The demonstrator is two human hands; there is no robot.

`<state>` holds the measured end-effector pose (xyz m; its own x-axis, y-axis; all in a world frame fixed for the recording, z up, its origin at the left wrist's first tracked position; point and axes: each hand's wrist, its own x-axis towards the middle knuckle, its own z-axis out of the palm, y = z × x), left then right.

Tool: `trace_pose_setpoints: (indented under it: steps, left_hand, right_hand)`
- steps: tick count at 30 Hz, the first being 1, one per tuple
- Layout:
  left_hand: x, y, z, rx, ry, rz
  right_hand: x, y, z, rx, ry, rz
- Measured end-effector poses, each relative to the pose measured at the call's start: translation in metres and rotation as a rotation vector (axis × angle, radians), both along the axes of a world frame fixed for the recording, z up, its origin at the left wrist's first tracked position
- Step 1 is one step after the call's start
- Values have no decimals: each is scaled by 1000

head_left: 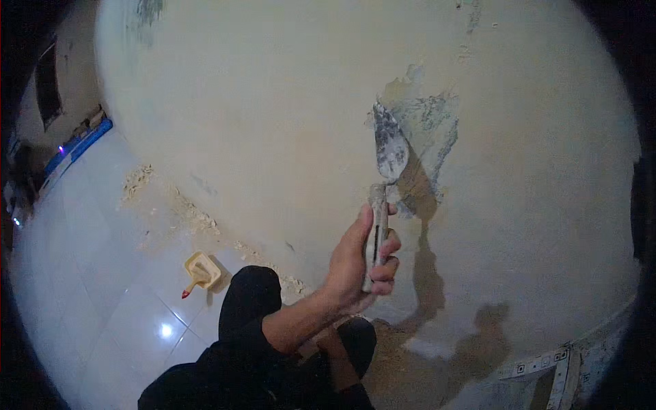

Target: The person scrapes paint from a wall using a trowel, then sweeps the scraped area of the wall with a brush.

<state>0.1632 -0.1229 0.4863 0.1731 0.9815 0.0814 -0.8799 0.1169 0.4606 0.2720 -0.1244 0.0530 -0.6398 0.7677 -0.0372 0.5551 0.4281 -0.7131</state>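
Observation:
My left hand (362,256) is closed round the pale handle of a pointed trowel (391,147), held upright in front of the wall. Grey and white smears cover its metal blade. The blade overlaps the left side of a rough grey patch (434,126) where the wall's surface has come away; I cannot tell whether it touches. My right forearm (336,359) rises between my knees, and my right hand is mostly hidden behind the left forearm, so its fingers do not show.
On the tiled floor (102,246) to the left stands a small cream tub (217,268), with a red-tipped yellow handle (191,288) sticking out. Crumbled debris (195,213) lies along the wall's foot. A blue strip (82,145) lies at far left, and a patterned white frame (536,365) at lower right.

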Motion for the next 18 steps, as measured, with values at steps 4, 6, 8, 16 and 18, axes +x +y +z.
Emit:
trace_pose_setpoints:
  steps: [4, 6, 8, 16, 18]
  left_hand:
    - [3, -7, -16, -38, -28, 32]
    - [4, -5, -18, -29, -25, -3]
    - [4, -9, -5, -21, -107, 18]
    - [5, -13, -1, -25, -83, 25]
    - [-7, -5, -23, 21, -31, -5]
  right_hand:
    - [-11, 7, 34, 18, 61, -43]
    - [-14, 29, 57, 37, 90, -93]
    - [-43, 42, 92, 31, 134, -105]
    - [-15, 4, 140, 76, 240, -259]
    - [7, -2, 144, 114, 273, -307]
